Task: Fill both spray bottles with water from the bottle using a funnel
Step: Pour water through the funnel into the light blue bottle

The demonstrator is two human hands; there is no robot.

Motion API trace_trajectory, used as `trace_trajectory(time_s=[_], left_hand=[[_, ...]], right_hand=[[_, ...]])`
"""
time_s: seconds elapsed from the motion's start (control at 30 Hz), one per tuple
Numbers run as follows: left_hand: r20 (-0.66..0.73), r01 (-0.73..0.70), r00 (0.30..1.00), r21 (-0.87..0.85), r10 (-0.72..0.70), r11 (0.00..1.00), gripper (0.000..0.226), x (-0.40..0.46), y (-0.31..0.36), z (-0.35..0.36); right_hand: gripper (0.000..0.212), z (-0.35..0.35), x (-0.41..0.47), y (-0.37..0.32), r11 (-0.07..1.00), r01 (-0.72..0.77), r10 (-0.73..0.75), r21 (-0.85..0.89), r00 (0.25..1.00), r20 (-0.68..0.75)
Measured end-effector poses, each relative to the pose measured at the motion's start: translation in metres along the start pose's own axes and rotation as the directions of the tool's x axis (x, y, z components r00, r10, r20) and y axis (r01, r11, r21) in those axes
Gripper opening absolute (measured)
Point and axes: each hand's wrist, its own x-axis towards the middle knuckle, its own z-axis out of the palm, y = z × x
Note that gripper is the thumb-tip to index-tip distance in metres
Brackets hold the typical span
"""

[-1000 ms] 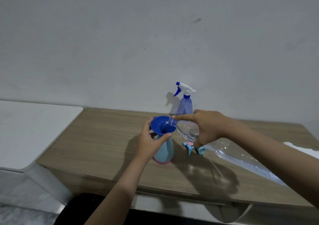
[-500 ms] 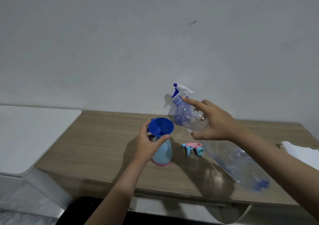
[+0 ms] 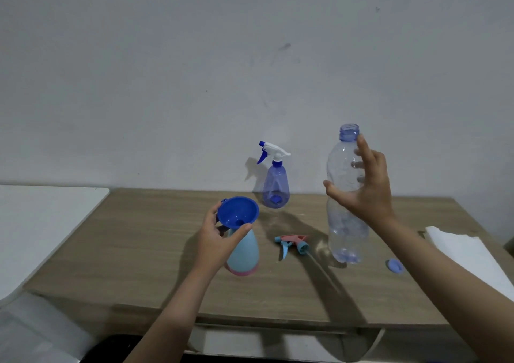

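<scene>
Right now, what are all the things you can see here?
Funnel: 1, dark blue, in the light blue bottle's neck.
Light blue spray bottle: 1, pink base, table front, headless.
Purple spray bottle: 1, white-blue trigger, near wall.
Spray head: 1, pink and teal, lying on table.
Water bottle: 1, clear, upright, uncapped.
Cap: 1, blue, on table.
Paper: white, right edge.
Table: 1, wooden.
Left hand: holds funnel.
Right hand: holds water bottle.

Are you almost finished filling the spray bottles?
Partly. The water bottle is upright in the right hand and looks nearly empty. The left hand holds the funnel in the light blue sprayer, whose trigger top is off. The purple sprayer stands capped; its water level isn't clear.
</scene>
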Motion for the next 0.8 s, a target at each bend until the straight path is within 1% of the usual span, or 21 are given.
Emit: trace_trajectory(time_s=[0.07, 0.2, 0.3, 0.37, 0.43, 0.5, 0.53, 0.6, 0.63, 0.7, 0.73, 0.8], left_hand=[[-0.005, 0.001, 1.0, -0.001, -0.001, 1.0, 0.086, 0.0, -0.001, 0.0], [-0.006, 0.016, 1.0, 0.013, -0.016, 1.0, 0.081, 0.0, -0.003, 0.001], [-0.015, 0.001, 1.0, 0.023, 0.0, 1.0, 0.076, 0.0, -0.002, 0.001], [-0.017, -0.002, 1.0, 0.017, 0.003, 1.0, 0.077, 0.0, -0.002, 0.002], [-0.011, -0.005, 1.0, 0.013, 0.005, 1.0, 0.081, 0.0, -0.002, 0.002], [-0.009, -0.006, 1.0, 0.013, 0.006, 1.0, 0.084, 0.0, -0.002, 0.003], [-0.012, -0.003, 1.0, 0.016, 0.003, 1.0, 0.087, 0.0, -0.001, 0.003], [-0.02, 0.007, 1.0, 0.019, -0.006, 1.0, 0.089, -0.001, 0.002, 0.003], [-0.026, 0.004, 1.0, 0.025, -0.003, 1.0, 0.089, -0.001, 0.002, 0.004], [-0.033, -0.002, 0.999, 0.057, 0.004, 0.998, 0.095, -0.002, 0.002, 0.004], [-0.034, 0.008, 0.999, 0.067, -0.006, 0.998, 0.1, -0.003, 0.002, 0.004], [-0.035, 0.026, 0.999, 0.098, -0.023, 0.995, 0.105, -0.005, 0.004, 0.004]], right_hand=[[0.106, 0.004, -0.01, 0.011, 0.999, -0.031, 0.033, 0.024, 0.997, -0.07], [0.111, 0.009, -0.027, 0.025, 0.993, -0.103, 0.109, 0.049, 0.985, -0.132], [0.111, 0.009, -0.028, 0.03, 0.994, -0.095, 0.102, 0.054, 0.983, -0.154], [0.108, 0.01, -0.029, 0.031, 0.995, -0.093, 0.096, 0.027, 0.983, -0.154], [0.105, 0.012, -0.031, 0.03, 0.992, -0.128, 0.122, -0.022, 0.977, -0.172], [0.105, 0.014, -0.032, 0.03, 0.974, -0.16, 0.118, -0.161, 0.963, -0.244], [0.104, 0.016, -0.033, 0.029, 0.958, -0.16, 0.088, -0.24, 0.955, -0.283], [0.099, 0.019, -0.033, 0.023, 0.934, -0.105, -0.011, -0.343, 0.948, -0.318], [0.093, 0.021, -0.033, 0.018, 0.927, -0.045, -0.081, -0.373, 0.946, -0.315], [0.08, 0.028, -0.032, 0.002, 0.903, 0.139, -0.265, -0.407, 0.926, -0.27], [0.072, 0.032, -0.03, -0.009, 0.893, 0.242, -0.345, -0.38, 0.91, -0.229], [0.056, 0.043, -0.024, -0.033, 0.888, 0.411, -0.438, -0.207, 0.893, -0.107]])
